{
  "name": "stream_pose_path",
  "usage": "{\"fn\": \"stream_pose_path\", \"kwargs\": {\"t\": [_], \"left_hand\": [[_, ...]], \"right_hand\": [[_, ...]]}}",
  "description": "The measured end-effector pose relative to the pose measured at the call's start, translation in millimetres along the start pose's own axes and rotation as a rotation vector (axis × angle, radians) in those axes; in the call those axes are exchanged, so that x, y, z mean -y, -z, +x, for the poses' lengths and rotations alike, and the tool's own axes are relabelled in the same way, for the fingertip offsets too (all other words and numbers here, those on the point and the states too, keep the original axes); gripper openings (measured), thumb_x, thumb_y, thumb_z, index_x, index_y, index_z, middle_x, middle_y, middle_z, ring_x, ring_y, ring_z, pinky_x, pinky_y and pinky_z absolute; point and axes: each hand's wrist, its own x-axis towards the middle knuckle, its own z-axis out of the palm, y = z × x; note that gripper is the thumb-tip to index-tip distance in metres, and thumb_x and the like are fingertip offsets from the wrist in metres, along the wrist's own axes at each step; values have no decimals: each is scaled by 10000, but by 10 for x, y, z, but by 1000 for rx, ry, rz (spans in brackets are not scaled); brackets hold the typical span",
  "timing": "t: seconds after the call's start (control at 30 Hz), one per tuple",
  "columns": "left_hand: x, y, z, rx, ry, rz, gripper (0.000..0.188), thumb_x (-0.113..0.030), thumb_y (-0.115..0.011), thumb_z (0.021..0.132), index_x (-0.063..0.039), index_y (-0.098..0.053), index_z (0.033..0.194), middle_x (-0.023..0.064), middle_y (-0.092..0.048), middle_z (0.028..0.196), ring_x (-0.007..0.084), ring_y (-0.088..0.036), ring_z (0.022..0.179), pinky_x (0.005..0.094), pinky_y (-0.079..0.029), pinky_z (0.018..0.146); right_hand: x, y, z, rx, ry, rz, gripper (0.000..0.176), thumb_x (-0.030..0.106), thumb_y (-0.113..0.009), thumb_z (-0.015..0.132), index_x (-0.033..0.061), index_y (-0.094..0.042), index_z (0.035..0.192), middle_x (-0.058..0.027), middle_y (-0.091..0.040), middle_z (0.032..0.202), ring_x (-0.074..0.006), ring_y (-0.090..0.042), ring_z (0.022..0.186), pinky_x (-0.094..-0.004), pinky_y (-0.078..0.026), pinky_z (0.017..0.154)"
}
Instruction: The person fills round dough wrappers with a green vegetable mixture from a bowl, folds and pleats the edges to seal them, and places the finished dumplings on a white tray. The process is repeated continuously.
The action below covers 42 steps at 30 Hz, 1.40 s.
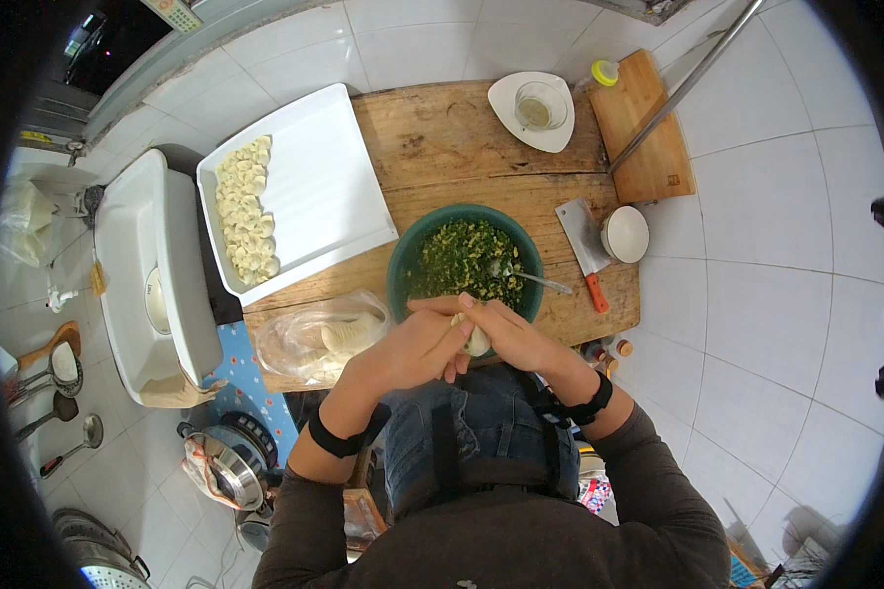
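My left hand [427, 346] and my right hand [512, 335] meet over the near rim of a green bowl [398, 254]. Between them they press a pale dough dumpling [478, 342], partly covered by my fingers. Chopped greens with yellow bits [464, 254] fill the bowl, and a metal spoon [549, 282] rests in them with its handle over the right rim. A clear plastic bag [287, 335] holding a stack of dough wrappers [350, 333] lies left of the bowl. Beyond it, a white tray [324, 177] carries rows of folded dumplings [244, 213] along its left side.
A cleaver [583, 235] with an orange handle lies right of the bowl, beside a white bowl [626, 234]. Farther back are a white plate [502, 96] with a glass bowl [540, 107] and a leaning cutting board [637, 140]. A white sink [129, 294] stands left of the wooden table [442, 132].
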Motion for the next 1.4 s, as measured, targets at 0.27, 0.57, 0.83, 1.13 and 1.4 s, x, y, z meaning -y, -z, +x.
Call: {"fn": "stream_pose_path", "kwargs": {"t": [0.27, 0.57, 0.83, 1.13, 1.4], "left_hand": [[-20, -16, 23, -45, -144, 52, 489, -245, -324, 1118, 37, -631, 862, 113, -691, 732, 210, -688, 595, 319, -561, 570], [156, -10, -22, -92, -75, -95, 514, -295, -350, 1110, 22, -669, 860, 108, -710, 739, 221, -698, 671, 335, -534, 602], [598, 301, 50, 26, 128, -256, 583, -474, -453, 1108, 19, -741, 989, 104, -755, 872, 141, -678, 720, 270, -523, 637], [1647, 1674, 96, -828, -176, 54, 359, -342, -581, 1079, 7, -630, 1147, 86, -730, 1007, 147, -714, 862, 264, -549, 694], [2312, 3064, 29, -1488, 63, -94, 326, -242, -699, 1001, 10, -653, 1202, 127, -737, 958, 176, -741, 699, 301, -605, 609]], "right_hand": [[68, -89, 6, -34, -5, -60, 623, 442, -236, 1154, 20, -449, 1559, -97, -713, 879, -152, -673, 730, -268, -557, 697], [-42, -26, 77, 28, -36, -68, 629, 448, -226, 1155, 22, -452, 1558, -138, -717, 1063, -136, -670, 736, -265, -552, 664], [-488, 161, 488, -124, 101, -354, 900, 682, -232, 1061, 89, 67, 1668, -243, -207, 1693, -341, -573, 1309, -398, -522, 1017], [-590, 562, 242, -513, -13, -336, 616, 487, -377, 1123, 76, -388, 1581, -186, -517, 1503, -280, -624, 1238, -409, -515, 1035], [-885, 757, -258, -684, -88, -406, 418, 309, -535, 1101, 34, -584, 1412, -131, -637, 1354, -237, -674, 1132, -359, -538, 934]]}}
